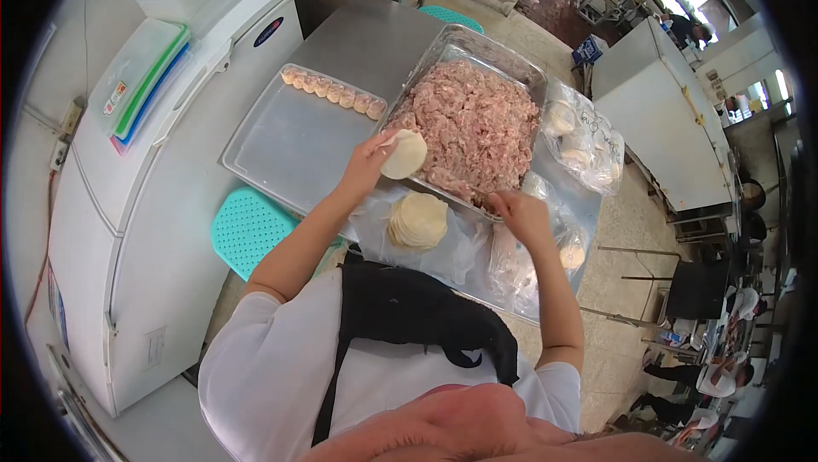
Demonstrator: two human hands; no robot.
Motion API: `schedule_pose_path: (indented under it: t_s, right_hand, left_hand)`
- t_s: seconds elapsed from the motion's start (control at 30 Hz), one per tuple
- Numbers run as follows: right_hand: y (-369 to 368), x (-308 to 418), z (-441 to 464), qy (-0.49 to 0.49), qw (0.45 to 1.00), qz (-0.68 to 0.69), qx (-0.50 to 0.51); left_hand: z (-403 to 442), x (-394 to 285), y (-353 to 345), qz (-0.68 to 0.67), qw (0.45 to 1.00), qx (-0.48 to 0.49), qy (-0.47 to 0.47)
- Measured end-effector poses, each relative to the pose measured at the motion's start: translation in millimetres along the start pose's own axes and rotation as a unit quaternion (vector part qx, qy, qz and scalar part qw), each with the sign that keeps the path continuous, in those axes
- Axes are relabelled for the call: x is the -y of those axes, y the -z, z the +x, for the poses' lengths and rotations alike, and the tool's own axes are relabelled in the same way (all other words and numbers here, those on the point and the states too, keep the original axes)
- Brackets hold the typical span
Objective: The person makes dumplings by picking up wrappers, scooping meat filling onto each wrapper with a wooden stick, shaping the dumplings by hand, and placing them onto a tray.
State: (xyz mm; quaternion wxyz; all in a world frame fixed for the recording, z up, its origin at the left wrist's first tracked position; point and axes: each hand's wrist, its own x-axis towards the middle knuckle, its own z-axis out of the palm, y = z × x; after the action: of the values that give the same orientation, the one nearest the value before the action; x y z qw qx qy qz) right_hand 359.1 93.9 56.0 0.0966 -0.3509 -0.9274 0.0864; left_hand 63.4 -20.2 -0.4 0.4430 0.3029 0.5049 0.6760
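No text I can make out from here; all too small or blurred. Marks I do see: dark oval badge [268, 31] on the white freezer [192, 232], white paper label [154, 348] on its front, orange-red sticker [114, 97] on a green-edged plastic panel [152, 64] left, black handwriting [596, 124] on the plastic bag [580, 155] beside my meat pan [504, 60].

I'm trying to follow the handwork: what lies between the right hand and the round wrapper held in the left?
In the head view, ground meat along the near rim of the metal pan lies between the right hand and the wrapper.
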Motion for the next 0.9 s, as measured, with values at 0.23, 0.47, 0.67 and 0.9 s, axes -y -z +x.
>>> schedule_pose_path:
  t_s: [0.23,0.47,0.67,0.9]
  right_hand:
    - [13,-13,-4,0.004,0.985,-0.139,0.100]
    - [-15,-1,-3,-0.105,0.984,0.081,0.118]
    - [-22,22,18,-0.148,0.936,0.318,-0.024]
    - [-20,17,10,-0.041,0.987,0.153,-0.037]
  left_hand:
    - [15,-7,16,-0.116,0.993,-0.008,0.037]
    - [20,-4,-1,-0.236,0.962,-0.103,0.086]
    - [31,1,-60,-0.381,0.911,-0.020,0.156]
    - [63,3,-76,-0.484,0.855,-0.007,0.186]
